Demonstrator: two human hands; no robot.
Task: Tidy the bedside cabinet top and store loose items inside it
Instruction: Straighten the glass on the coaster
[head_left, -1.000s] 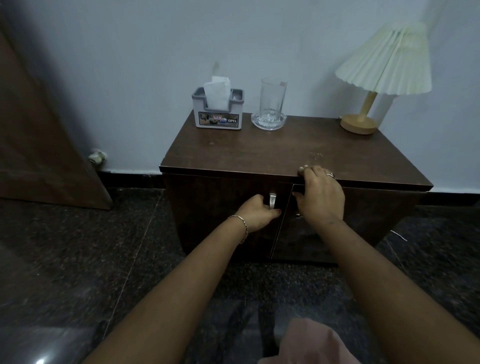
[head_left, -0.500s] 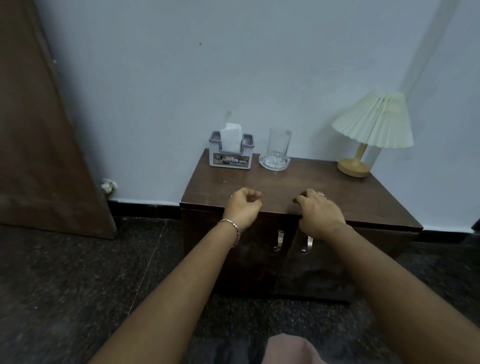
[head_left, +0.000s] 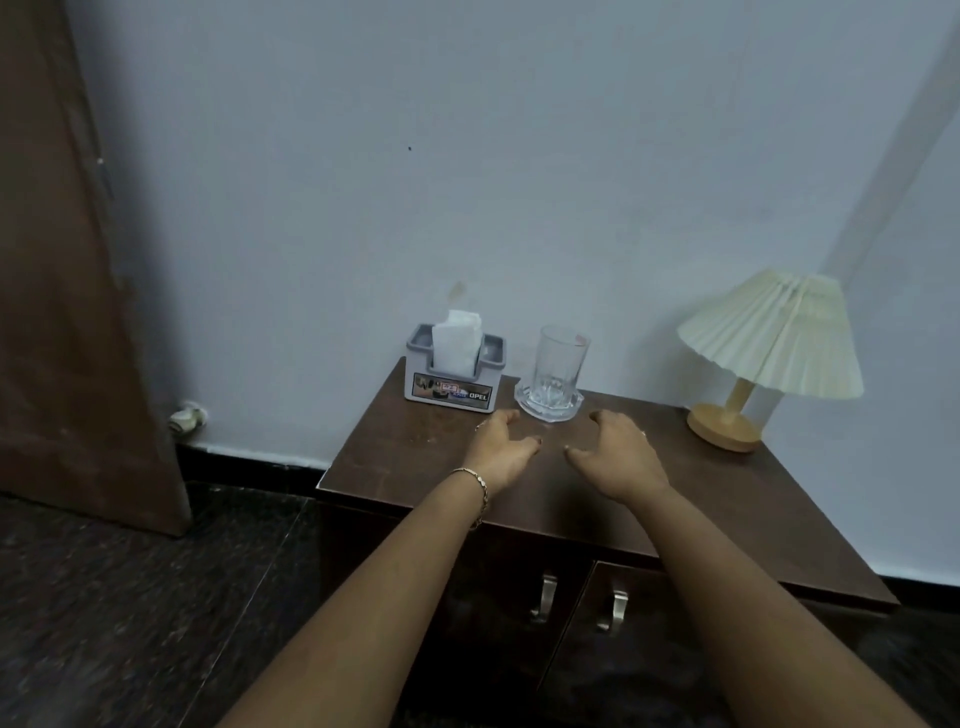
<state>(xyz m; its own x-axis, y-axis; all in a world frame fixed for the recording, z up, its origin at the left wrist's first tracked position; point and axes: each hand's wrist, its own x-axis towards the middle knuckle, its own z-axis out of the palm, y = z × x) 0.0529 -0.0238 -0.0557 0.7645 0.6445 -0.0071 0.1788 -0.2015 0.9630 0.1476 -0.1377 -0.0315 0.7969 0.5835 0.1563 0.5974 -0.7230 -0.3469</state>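
Note:
The dark wooden bedside cabinet stands against the wall, its two doors shut, each with a metal handle. At the back of the top sit a grey tissue holder with a white tissue, and a clear drinking glass on a glass coaster. My left hand hovers over the top just in front of the tissue holder, fingers apart and empty. My right hand is beside it, in front of the coaster, also spread and empty.
A small lamp with a pleated cream shade and round wooden base stands at the back right of the top. A brown wooden door leans open at the left. The floor is dark polished stone.
Both hands left the door handles and front edge and moved up and forward over the cabinet top, opening out. The doors now appear shut. My view rose and pulled back.

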